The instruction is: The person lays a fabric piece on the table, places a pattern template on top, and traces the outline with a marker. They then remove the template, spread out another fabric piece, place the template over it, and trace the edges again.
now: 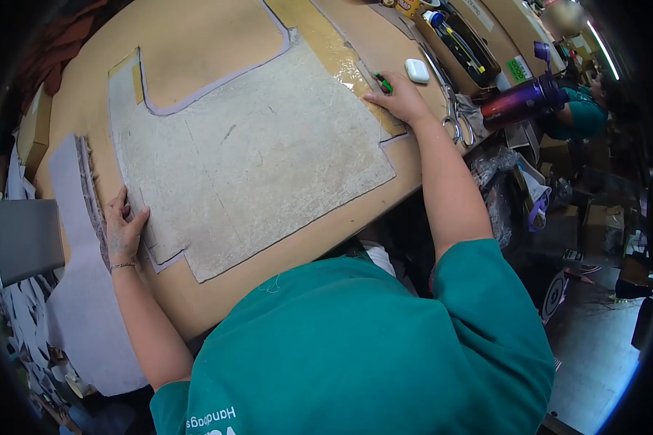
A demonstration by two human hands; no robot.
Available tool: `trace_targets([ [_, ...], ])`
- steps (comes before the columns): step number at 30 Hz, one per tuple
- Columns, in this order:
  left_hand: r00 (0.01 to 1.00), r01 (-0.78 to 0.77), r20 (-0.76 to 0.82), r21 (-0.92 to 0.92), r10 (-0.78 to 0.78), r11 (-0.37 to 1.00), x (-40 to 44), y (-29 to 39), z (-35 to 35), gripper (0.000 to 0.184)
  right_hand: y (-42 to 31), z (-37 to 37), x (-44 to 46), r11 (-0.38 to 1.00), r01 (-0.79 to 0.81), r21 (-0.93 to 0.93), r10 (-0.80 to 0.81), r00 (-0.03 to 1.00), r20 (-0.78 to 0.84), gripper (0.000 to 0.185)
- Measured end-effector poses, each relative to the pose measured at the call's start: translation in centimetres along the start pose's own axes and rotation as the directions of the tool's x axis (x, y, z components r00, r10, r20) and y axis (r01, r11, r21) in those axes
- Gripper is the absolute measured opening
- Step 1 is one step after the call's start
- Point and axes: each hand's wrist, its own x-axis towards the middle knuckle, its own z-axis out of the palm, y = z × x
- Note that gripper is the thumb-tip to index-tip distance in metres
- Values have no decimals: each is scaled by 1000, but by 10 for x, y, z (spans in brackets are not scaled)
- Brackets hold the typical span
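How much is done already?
The big gray sheet is already laid over lavender cloth. The left hand rests at its side edge, and the right hand has a green tool near the other side. Probably left: working around the rim, where lavender peeks out; marking or trimming, I can't tell.

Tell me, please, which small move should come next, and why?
Perhaps guide the slim green tool along the edge of the flat grey sheet: the right hand holds it there, the left hand rests at the opposite edge, and lavender material shows underneath.
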Motion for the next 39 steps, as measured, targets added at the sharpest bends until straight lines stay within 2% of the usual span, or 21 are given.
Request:
trace_targets([
  [14, 1000, -7, -8, 16, 7, 1000, 0, -1, 0, 65, 0, 0, 1, 1000, 12, 0, -12, 1000, -4, 58],
  [19, 1000, 25, 3, 21, -25, 999, -3, 7, -1, 66, -9, -4, -1, 998, -57, 6, 57, 998, 26, 58],
  [22, 1000, 0, -2, 12, 0, 1000, -1, 6, 1, 66, 3, 1, 3, 1000, 22, 22, -22, 1000, 1, 59],
  [24, 1000, -9, -30, -3, 9, 1000, 1, -1, 2, 66, 0, -3, 0, 996, 39, -75, -41, 999, -23, 61],
  [26, 997, -75, 0, 7, 75, 997, 10, -22, 4, 66, 3, 0, 1, 997, -17, -79, 15, 999, -35, 62],
  [27, 996, -71, -44, 76, 74, 995, 6, -17, 5, 61, 13, 6, 6, 995, -18, -94, 13, 999, -52, 60],
  [28, 999, 4, -37, 79, -1, 997, 0, 6, 0, 62, -2, -1, 4, 997, -71, -20, 72, 996, 49, 56],
  [29, 1000, 8, -19, 91, -6, 996, 1, 8, -2, 64, -10, -2, 2, 997, -62, -40, 63, 998, 32, 54],
  [30, 999, -32, -13, 107, 34, 994, 0, 2, -5, 65, 6, 2, 5, 1000, 7, 27, -8, 1000, 23, 55],
  [31, 1000, -7, -29, 63, 9, 998, -3, 3, -6, 65, 14, 1, 7, 999, 17, 45, -19, 998, 54, 54],
  [35, 998, 40, -55, -26, -41, 999, -7, 11, -3, 68, 17, -1, 7, 986, -36, 165, 18, 994, 112, 50],
  [39, 998, 51, -39, -50, -53, 997, -8, 12, -3, 69, 17, 2, 6, 979, -15, 204, -1, 997, 81, 49],
])
